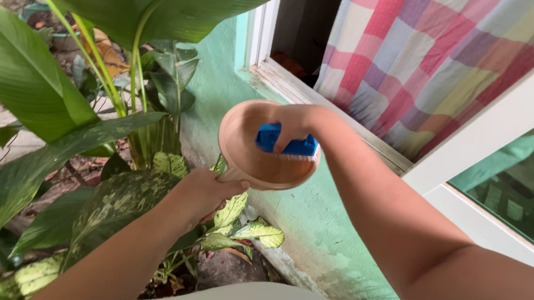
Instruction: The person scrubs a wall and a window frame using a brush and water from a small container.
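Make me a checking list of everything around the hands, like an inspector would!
Surface: nothing seen; the bowl is held in the air.
Job's things: pink bowl; blue brush pressed inside it.
Clutter: nothing seen.
Grippers: left hand grips the bowl's edge; right hand holds the brush.
Cables: nothing seen.
Surroundings: big green leaves, spotted plant, green wall, white window frame, checked curtain.

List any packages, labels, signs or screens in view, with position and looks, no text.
None in view: no package, label, sign or screen.
Held things are unmarked: a plain pinkish-tan bowl in the left hand, and a blue scrub brush pressed inside it by the right hand.
Behind them: a bare green wall, a white window frame and a checked curtain.
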